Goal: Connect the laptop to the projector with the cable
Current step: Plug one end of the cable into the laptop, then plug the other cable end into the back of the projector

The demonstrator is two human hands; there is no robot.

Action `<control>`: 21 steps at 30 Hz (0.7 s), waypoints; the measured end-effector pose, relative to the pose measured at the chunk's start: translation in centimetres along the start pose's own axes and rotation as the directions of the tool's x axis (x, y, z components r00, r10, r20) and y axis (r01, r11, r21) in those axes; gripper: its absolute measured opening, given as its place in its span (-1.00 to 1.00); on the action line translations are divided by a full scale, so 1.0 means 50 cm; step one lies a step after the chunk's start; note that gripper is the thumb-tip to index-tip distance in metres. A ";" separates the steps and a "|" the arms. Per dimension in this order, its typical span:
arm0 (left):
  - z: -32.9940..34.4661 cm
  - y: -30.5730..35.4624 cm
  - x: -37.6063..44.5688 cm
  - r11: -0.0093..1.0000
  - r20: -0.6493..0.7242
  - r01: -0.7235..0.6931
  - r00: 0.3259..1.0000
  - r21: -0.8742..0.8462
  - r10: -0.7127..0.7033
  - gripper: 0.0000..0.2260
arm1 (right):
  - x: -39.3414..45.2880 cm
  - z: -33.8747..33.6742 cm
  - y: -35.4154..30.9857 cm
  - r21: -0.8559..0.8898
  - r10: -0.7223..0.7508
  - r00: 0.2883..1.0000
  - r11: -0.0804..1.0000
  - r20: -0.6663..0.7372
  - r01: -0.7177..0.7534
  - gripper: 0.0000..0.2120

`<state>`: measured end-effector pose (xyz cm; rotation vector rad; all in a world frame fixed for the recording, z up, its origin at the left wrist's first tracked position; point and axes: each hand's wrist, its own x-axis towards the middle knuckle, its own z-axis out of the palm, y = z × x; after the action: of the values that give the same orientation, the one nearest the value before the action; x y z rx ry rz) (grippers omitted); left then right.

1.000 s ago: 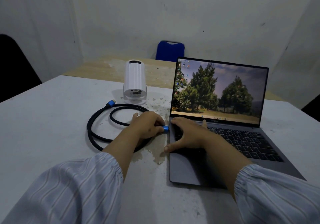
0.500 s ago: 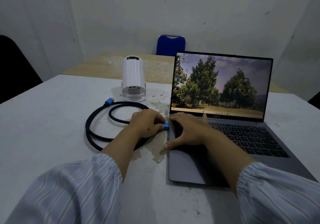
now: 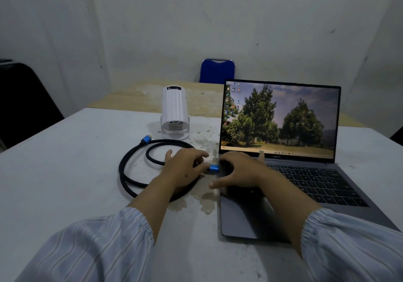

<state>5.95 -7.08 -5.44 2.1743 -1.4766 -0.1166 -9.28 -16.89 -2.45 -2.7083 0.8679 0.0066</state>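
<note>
We look down on a pale grey bench (image 3: 54, 172) and take the open grey laptop (image 3: 281, 172), its screen showing pine trees, as our landmark. Far to the left of the laptop, beyond the bench edge, a dark chair back (image 3: 24, 101) fills the corner. On the bench left of the laptop lies the black braided cable (image 3: 128, 172), coiled in two loose loops; its free blue-collared plug (image 3: 146, 139) points away from us, just short of the white cylindrical projector (image 3: 174, 111), and is not touching it. The projector stands left of the laptop's screen and farther back, its vented end facing us.

Our left hand (image 3: 185, 168) rests over the near side of the coil, the grip closed on the other blue plug (image 3: 214, 168), which sits right at the laptop's left edge. Whether the plug is fully seated in the port we cannot tell, since the fingers and the laptop's edge hide it. Our right hand (image 3: 237, 170) lies flat on the laptop's left corner by the keyboard, fingers spread, holding nothing. A patch of flaked surface (image 3: 207, 201) marks the bench just left of the laptop. Behind the laptop's screen, a blue chair back (image 3: 217, 70) stands against the wall. Striped sleeves (image 3: 91, 249) cover both forearms.
</note>
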 end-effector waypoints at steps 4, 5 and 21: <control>-0.042 -0.050 0.001 0.991 -0.144 0.110 0.985 0.082 -0.097 -0.73 | 0.037 -0.013 -0.045 -0.030 -0.027 0.997 0.999 -0.075 0.024 -0.35; -0.054 -0.067 0.000 0.982 -0.178 0.159 0.974 0.098 -0.140 -0.72 | 0.048 -0.014 -0.060 -0.025 -0.044 0.994 0.999 -0.096 0.042 -0.36; -0.113 -0.196 0.007 0.820 -0.250 0.554 0.782 -0.141 -0.571 -0.58 | 0.197 0.077 -0.219 0.323 -0.146 0.980 0.929 -0.132 0.182 -0.57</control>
<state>16.30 -2.64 -4.88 2.3973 -0.6203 -0.0481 5.31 -12.94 -4.02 -2.4657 0.6018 -0.2967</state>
